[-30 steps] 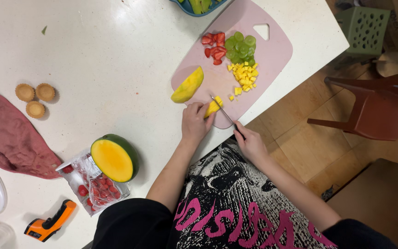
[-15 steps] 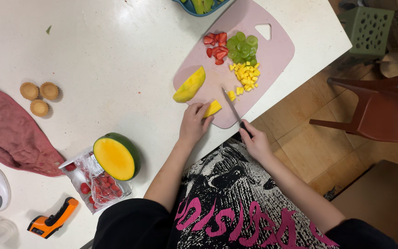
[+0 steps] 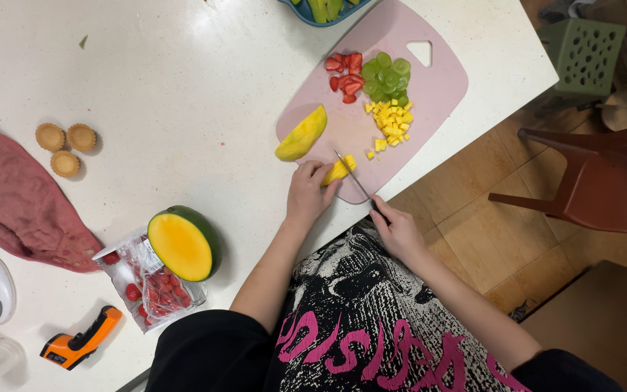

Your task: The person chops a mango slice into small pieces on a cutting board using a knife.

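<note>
- My right hand [image 3: 398, 231] is closed around the handle of the knife [image 3: 353, 178], at the near edge of the table [image 3: 183, 87]. I hold it low at this edge so the blade can reach up over the board with the tip on the fruit.
- My left hand [image 3: 308, 194] presses the small mango strip [image 3: 337, 172] down on the pink cutting board [image 3: 437, 87]. The fingers are bent over it and grasp it from the side, so that it does not slide and the fingertips stay away from the blade.
- The blade lies just beside this strip, touching it or nearly; I cannot tell which.
- A bigger mango slice [image 3: 301, 135] waits just beyond my left hand, still on the board.
- Further up, the diced mango [image 3: 390, 125], the cut strawberries [image 3: 345, 74] and the green fruit slices [image 3: 386, 76] lie in separate little heaps, pushed away so the cutting place is free.
- To the left, well apart, the mango half [image 3: 181, 243] rests with the flesh turned up, leaning on a bag of strawberries [image 3: 150, 283].
- Far left are three small tart shells [image 3: 65, 145] and a red cloth [image 3: 16, 196].
</note>
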